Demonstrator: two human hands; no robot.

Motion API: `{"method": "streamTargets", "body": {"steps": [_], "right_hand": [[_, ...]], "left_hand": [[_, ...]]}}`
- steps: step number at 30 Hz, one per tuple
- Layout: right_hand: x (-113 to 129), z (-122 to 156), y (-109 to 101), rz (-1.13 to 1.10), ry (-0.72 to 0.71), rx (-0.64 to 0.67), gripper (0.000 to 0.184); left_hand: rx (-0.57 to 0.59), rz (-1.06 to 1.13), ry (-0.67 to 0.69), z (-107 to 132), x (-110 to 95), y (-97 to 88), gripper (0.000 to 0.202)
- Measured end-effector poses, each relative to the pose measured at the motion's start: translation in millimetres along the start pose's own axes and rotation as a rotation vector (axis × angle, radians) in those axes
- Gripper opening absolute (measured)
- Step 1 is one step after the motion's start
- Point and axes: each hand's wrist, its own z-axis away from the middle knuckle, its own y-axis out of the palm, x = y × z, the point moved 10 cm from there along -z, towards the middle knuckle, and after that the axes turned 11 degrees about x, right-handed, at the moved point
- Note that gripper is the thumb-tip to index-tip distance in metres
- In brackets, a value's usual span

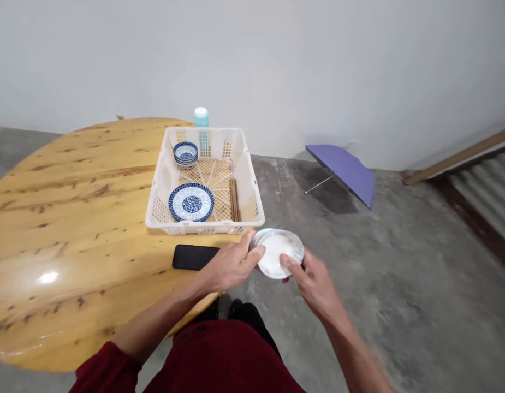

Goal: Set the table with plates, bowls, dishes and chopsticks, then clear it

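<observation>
Holding a plate (277, 252) in both hands just past the table (72, 180) edge
Leftward the tabletop is wide and bare; a phone (195, 256) lies near its rim, and behind it a basket (252, 188) holds a blue plate (191, 202), bowls (185, 153) and chopsticks (235, 199); the left hand (230, 267) pinches the plate's left rim and the right hand (313, 284) closes on its near rim, over bare floor; setting it in the basket would likely need a lift over the near wall into the free middle; an umbrella (346, 172) lies well off right
</observation>
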Motion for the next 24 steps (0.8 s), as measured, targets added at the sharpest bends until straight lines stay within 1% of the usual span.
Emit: {"method": "streamTargets", "body": {"steps": [3, 6, 8, 10, 13, 15, 17, 20, 24], "right_hand": [[34, -46, 13, 0.036, -0.071, 0.121, 0.046], [56, -94, 33, 0.058, -0.119, 0.267, 0.042], [63, -128, 47, 0.058, -0.115, 0.353, 0.039], [65, -163, 62, 0.052, -0.092, 0.432, 0.035], [61, -216, 86, 0.015, -0.033, 0.566, 0.030], [57, -251, 100, 0.001, 0.010, 0.637, 0.025], [52, -290, 106, 0.025, 0.045, 0.662, 0.018], [44, -347, 107, 0.119, 0.091, 0.667, 0.008], [41, -412, 102, 0.355, 0.140, 0.688, 0.003]], "left_hand": [[-0.123, 0.146, 0.042, -3, 5, -41.4, 0.049], [-0.219, 0.239, 0.004, -6, 19, -76.8, 0.042], [-0.277, 0.276, -0.054, -10, 32, -98.5, 0.035], [-0.328, 0.333, -0.111, -17, 47, -118.1, 0.031], [-0.418, 0.412, -0.168, -35, 73, -146.9, 0.030], [-0.483, 0.453, -0.190, -51, 91, -165.6, 0.032], [-0.531, 0.520, -0.192, -72, 108, -181.8, 0.033], [-0.576, 0.626, -0.208, -113, 133, -200.5, 0.030], [-0.648, 0.718, -0.331, -168, 177, -215.4, 0.021]]}}
